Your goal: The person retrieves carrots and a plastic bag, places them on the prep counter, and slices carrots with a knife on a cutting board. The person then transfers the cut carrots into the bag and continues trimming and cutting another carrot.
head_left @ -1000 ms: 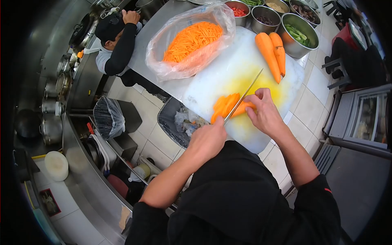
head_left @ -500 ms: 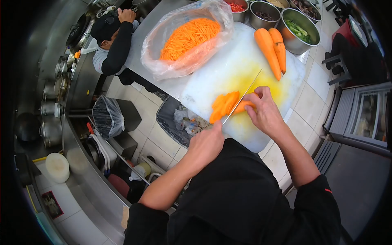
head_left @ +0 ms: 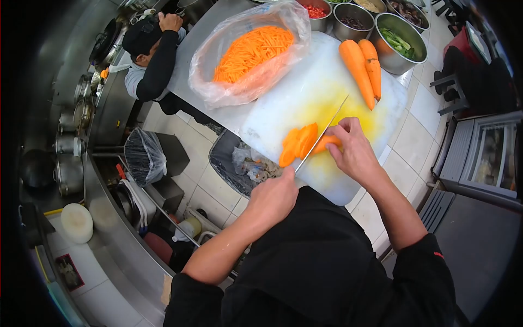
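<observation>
My left hand (head_left: 273,197) is closed round the handle of a long knife (head_left: 332,118). The blade slants up to the right across a white cutting board (head_left: 267,122), between a pile of orange carrot slices (head_left: 297,144) and the uncut piece of carrot (head_left: 327,143). With bent fingers, my right hand (head_left: 353,147) grips that carrot piece just right of the blade. Two whole peeled carrots (head_left: 357,65) lie side by side toward the board's far right. The knife handle is hidden in my left fist.
Beyond the board stand an open plastic bag (head_left: 204,82) of shredded carrot and several metal bowls, one holding green vegetables (head_left: 396,42). A lined waste bin (head_left: 218,158) sits below the board's left edge. Another person (head_left: 152,60) leans at the far left.
The knife and my left hand have shifted very slightly, and the cut slices have settled a little. My right hand stays on the carrot piece in nearly the same spot.
</observation>
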{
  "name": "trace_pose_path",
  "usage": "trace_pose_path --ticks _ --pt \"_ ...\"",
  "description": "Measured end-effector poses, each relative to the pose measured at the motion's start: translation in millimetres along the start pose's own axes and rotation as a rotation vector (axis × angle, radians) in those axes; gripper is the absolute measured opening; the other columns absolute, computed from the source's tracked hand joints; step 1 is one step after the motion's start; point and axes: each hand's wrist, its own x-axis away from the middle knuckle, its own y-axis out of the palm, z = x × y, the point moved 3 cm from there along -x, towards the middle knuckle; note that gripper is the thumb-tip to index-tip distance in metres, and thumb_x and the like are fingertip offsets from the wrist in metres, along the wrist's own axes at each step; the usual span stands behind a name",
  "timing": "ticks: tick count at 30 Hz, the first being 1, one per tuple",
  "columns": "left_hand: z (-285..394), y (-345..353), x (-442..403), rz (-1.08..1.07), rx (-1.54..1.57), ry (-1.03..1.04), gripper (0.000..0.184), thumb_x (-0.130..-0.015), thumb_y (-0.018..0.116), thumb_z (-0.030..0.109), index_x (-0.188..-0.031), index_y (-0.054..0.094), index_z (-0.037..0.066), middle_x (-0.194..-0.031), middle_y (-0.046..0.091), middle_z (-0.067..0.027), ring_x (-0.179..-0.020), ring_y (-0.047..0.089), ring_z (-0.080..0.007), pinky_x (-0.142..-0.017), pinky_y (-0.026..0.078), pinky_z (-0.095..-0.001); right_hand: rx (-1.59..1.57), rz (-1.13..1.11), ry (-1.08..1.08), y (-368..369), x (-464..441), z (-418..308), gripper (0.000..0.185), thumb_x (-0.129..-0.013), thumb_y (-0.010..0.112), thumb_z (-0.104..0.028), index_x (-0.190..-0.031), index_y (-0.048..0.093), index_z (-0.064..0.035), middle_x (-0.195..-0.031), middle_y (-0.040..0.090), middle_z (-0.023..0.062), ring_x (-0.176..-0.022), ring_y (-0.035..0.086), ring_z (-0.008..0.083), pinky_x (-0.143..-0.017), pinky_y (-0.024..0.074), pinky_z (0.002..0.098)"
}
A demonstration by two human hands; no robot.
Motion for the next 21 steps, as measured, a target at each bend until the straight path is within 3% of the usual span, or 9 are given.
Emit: trace_pose_path --ticks 5,11,17,21 --pt "0.5 11.4 -34.3 -0.013 -0.004 -0.029 0.023 -0.101 0.047 0.021 -0.111 0.049 0.001 -0.084 0.067 -0.0338 -0.084 0.066 -0.0537 -0.079 0.049 -0.0645 -0.010 0.011 0.001 -1.4 0.8 1.5 0.034 -0.086 0.076 -0.007 -0.118 0.066 -0.0064 -0.119 0.053 0.0215 -0.106 0.061 0.0409 -0.092 0.0538 0.0449" --pt "15.2 -26.4 10.0 -0.032 0.006 0.006 0.018 -0.099 0.049 0.015 -0.104 0.048 -0.002 -0.081 0.068 -0.0318 -0.080 0.067 -0.0530 -0.074 0.050 -0.0640 -0.043 0.005 0.022 -4.7 -0.1 2.0 0.033 -0.085 0.078 -0.006 -0.115 0.065 -0.0039 -0.119 0.053 0.0183 -0.108 0.061 0.0385 -0.094 0.0528 0.0429" --pt "9.7 -19.2 20.1 -0.014 0.001 0.010 0.019 -0.099 0.049 0.016 -0.105 0.048 -0.003 -0.078 0.068 -0.0304 -0.075 0.067 -0.0535 -0.072 0.051 -0.0636 -0.031 0.002 -0.001 -3.6 -1.3 2.1 0.033 -0.085 0.078 -0.006 -0.115 0.065 -0.0038 -0.119 0.053 0.0191 -0.105 0.062 0.0390 -0.092 0.0531 0.0435" --pt "4.5 8.4 -17.0 -0.007 0.009 0.008 0.019 -0.099 0.047 0.015 -0.107 0.048 -0.002 -0.081 0.068 -0.0323 -0.080 0.067 -0.0541 -0.075 0.051 -0.0637 -0.025 0.023 -0.024 -1.0 -0.7 4.7 0.031 -0.084 0.078 -0.006 -0.113 0.067 -0.0040 -0.118 0.053 0.0196 -0.103 0.062 0.0392 -0.091 0.0538 0.0440"
